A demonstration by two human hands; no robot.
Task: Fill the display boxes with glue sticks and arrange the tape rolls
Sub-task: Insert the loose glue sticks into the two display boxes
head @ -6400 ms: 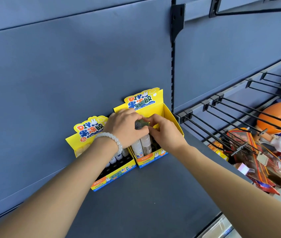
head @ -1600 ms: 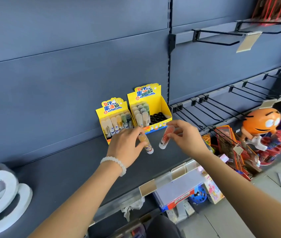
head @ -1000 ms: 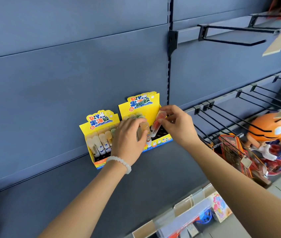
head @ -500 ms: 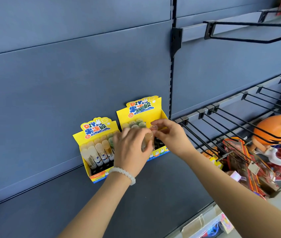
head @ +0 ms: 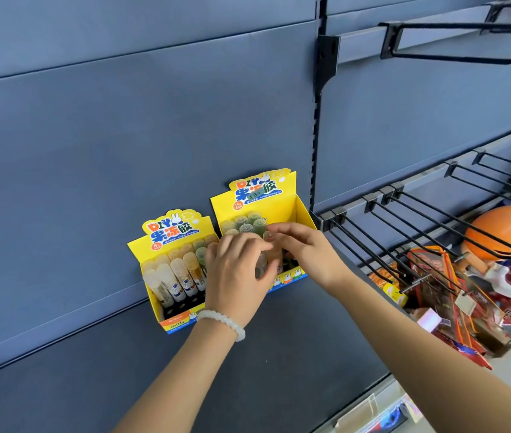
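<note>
Dark blue shelf (head: 185, 370), matching back panel (head: 123, 135)

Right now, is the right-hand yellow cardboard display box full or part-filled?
Part-filled: the right-hand yellow cardboard display box has green-capped glue sticks only at its left; its right side is bare.

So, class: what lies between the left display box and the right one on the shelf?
Nothing: in the head view the left box and right box stand side by side, a narrow gap between.
</note>
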